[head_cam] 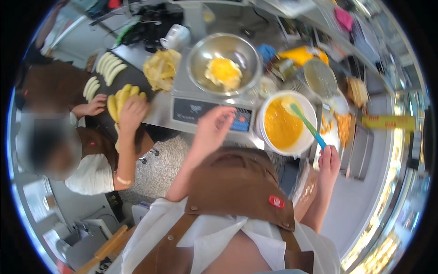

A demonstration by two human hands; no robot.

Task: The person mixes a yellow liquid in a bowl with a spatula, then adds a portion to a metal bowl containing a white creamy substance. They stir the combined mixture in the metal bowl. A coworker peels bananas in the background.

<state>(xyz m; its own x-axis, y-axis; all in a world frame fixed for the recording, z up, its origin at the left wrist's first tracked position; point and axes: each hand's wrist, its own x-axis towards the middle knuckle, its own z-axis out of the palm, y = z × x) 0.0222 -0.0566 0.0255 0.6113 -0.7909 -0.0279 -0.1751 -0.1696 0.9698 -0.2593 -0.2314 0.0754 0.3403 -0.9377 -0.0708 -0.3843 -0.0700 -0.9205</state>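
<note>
My right hand (329, 162) grips the blue end of a spatula (306, 123) whose shaft turns green toward its blade. The pale, coated blade rests inside a white plastic tub (309, 133) of glossy orange-yellow filling (282, 126). Over the control panel of a digital scale (186, 111) is my left hand (215, 128), empty, with its fingers curved and apart; whether it touches the keys I cannot tell. On the scale stands a stainless steel bowl (198, 78) holding a pale, creamy mass topped with yellow (224, 72).
To the left, a co-worker's hands (133, 111) handle yellow bananas (119, 97) beside peeled bananas (109, 68) on a dark board. Banana peels (162, 68) lie next to the scale. At right are a sieve (320, 78), a yellow bag (304, 55) and a tray with orange pieces (343, 128).
</note>
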